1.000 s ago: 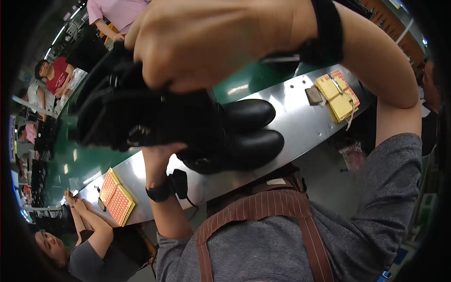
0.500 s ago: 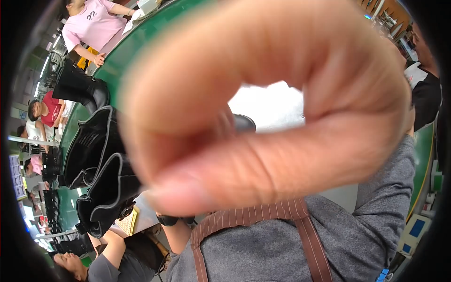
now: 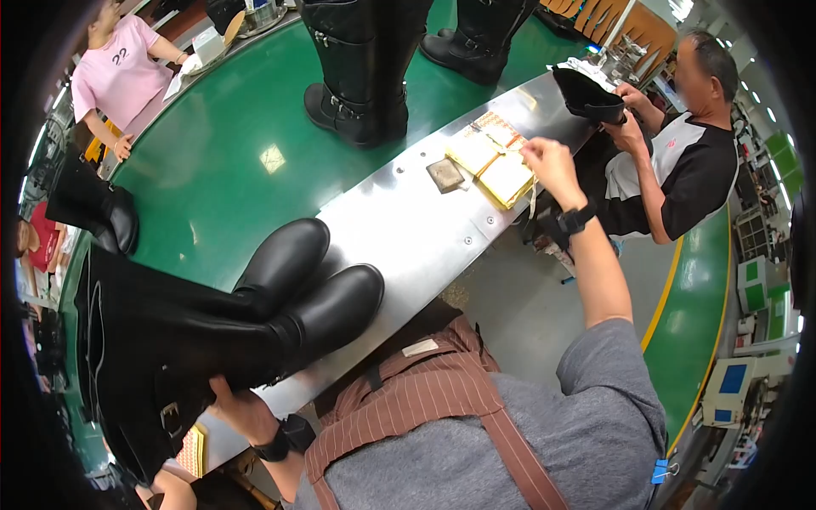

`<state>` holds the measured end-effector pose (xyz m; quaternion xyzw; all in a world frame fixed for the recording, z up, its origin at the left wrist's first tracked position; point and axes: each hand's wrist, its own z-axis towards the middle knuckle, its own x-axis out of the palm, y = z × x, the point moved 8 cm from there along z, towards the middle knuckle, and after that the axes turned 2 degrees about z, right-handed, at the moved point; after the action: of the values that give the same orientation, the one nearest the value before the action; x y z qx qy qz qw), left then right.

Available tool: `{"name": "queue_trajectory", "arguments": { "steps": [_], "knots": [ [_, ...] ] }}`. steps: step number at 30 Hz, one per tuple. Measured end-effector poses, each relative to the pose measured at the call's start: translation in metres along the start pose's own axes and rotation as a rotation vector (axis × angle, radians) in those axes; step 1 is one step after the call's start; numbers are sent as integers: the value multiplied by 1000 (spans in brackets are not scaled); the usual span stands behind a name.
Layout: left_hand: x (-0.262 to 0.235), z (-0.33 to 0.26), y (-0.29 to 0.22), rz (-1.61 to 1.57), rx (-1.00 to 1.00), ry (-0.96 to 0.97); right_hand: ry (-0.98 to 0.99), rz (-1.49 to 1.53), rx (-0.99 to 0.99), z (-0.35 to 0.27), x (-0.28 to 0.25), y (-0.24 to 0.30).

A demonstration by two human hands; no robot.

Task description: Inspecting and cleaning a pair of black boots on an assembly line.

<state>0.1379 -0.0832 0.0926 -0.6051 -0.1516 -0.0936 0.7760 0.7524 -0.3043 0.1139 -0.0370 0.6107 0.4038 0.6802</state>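
A pair of tall black boots (image 3: pixel 314 310) lies on its side at the left, toes pointing to the right over the metal bench edge. My left hand (image 3: pixel 240 414) grips the near boot's shaft by a buckle (image 3: pixel 171 416); its thumb shows and the other fingers are hidden beneath. Out to the far right, my right hand (image 3: pixel 552 166) is closed in a pinch at the edge of a yellow bundle (image 3: pixel 501 174) with an orange strip across it. Whatever is between those fingertips is too small to make out. A small dark square block (image 3: pixel 444 176) lies beside the bundle.
The metal strip (image 3: pixel 374 217) runs along a green tabletop (image 3: pixel 221 183). More tall black boots (image 3: pixel 361 76) stand at the back, and another boot (image 3: pixel 110 208) is at the left. A co-worker (image 3: pixel 671 161) at the right handles a black boot (image 3: pixel 585 95); another person (image 3: pixel 123 72) stands far left.
My right hand, blurred and curled close to the camera before, has moved away to the yellow bundle. The view has swung toward the right, and the boots' toes now show.
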Motion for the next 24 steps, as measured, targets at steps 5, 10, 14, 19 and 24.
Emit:
{"name": "queue_trajectory", "arguments": {
  "steps": [5, 10, 14, 19, 24],
  "knots": [
    [-6, -11, 5, 90, -58, -72, 66, 374, -145, 10, 47, 9],
    [-4, -9, 8, 154, 20, -7, 130, 273, -186, 35, 92, 49],
    [-12, -8, 11, 135, 32, -9, 132, 174, -179, 39, 105, 59],
    [-14, -10, 13, 128, 47, 40, 130, 88, -208, 49, 115, 51],
    [-4, -15, 6, 126, 81, 28, 248, 31, -193, 69, 137, 40]
  ]
}}
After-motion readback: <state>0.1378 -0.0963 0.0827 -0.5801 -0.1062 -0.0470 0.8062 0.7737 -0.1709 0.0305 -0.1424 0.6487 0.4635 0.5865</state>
